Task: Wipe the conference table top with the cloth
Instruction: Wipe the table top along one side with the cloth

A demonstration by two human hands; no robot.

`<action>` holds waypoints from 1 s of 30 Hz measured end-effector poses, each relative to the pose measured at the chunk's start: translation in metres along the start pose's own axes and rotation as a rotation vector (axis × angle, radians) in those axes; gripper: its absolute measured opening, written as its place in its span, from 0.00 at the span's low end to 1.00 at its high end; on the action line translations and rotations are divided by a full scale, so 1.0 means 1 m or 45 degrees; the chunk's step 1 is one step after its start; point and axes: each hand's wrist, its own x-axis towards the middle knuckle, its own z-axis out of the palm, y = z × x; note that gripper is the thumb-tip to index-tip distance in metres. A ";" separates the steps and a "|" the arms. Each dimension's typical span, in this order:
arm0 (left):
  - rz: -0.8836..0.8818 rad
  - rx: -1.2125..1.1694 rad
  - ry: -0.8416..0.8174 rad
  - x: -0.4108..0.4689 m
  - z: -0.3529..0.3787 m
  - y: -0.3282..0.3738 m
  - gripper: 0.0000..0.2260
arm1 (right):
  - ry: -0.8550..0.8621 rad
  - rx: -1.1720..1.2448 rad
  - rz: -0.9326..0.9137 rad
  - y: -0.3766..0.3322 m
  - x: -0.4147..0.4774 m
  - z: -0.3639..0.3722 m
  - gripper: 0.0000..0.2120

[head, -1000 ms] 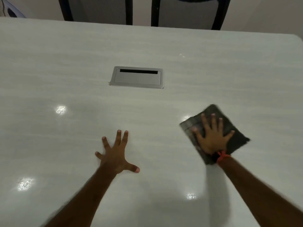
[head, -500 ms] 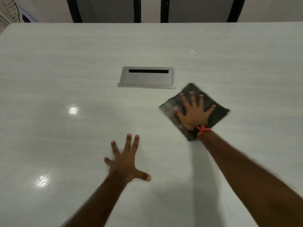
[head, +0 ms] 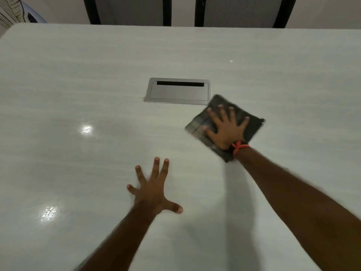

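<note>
1. Head view: right hand (head: 226, 130), fingers spread flat, presses the dark cloth (head: 252, 124) beneath its palm, mid-table (head: 78, 75), just beside the metal cable box (head: 178, 92).
2. Left hand (head: 154, 190) splayed, braced nearer the front edge.

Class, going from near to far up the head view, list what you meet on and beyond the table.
Left hand flat on the table → right hand pressing the cloth → metal hatch → chair backs.

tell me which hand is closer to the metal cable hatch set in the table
Right. The right hand, pressing flat on the dark cloth, is just off the near right corner of the cable hatch. The left hand lies spread on the table top, farther toward the person.
</note>
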 end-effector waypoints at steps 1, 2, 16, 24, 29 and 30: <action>-0.001 -0.002 0.000 0.000 0.000 0.000 0.69 | 0.029 0.062 0.201 0.013 0.002 -0.001 0.37; -0.002 -0.002 -0.003 0.000 0.000 -0.001 0.69 | 0.040 0.105 0.352 0.020 0.001 -0.001 0.38; 0.012 0.000 0.024 0.004 0.003 -0.003 0.69 | 0.034 0.087 0.266 0.008 0.000 0.001 0.39; 0.028 -0.020 0.053 0.005 0.006 -0.004 0.69 | -0.044 -0.036 -0.162 0.021 -0.143 0.019 0.38; 0.013 -0.008 0.030 0.002 0.002 -0.001 0.69 | 0.018 0.139 0.450 0.088 -0.069 -0.009 0.39; 0.017 -0.010 0.029 0.001 0.001 -0.001 0.69 | 0.039 0.175 0.520 0.080 -0.066 -0.006 0.40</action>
